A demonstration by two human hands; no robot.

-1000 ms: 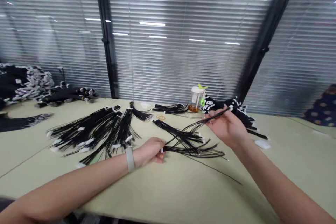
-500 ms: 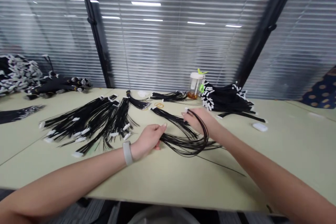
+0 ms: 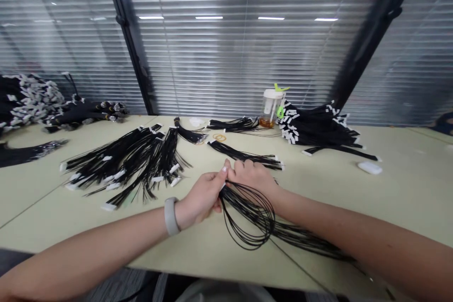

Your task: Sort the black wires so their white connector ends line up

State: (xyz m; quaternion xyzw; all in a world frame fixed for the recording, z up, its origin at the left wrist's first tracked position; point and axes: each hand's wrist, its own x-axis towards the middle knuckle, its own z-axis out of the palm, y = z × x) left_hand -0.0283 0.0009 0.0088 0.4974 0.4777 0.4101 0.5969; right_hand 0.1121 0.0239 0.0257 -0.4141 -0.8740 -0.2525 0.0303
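Observation:
A bundle of thin black cables loops between my hands above the table, its loose lengths trailing right under my right forearm. My left hand pinches one end of it, where a small white connector shows at the fingertips. Right up against it, my right hand is closed on the looped-back part, knuckles up; its fingertips are mostly hidden. Just beyond my hands lies another black cable bundle with white connectors.
Several fanned cable bundles lie at left. Yellow rubber bands, a lidded cup and a large cable pile are at the back. A white object lies right. Heaped cables stand far left.
My right hand has come left and down to meet my left hand, folding the cables into a closed loop. The view has shifted slightly.

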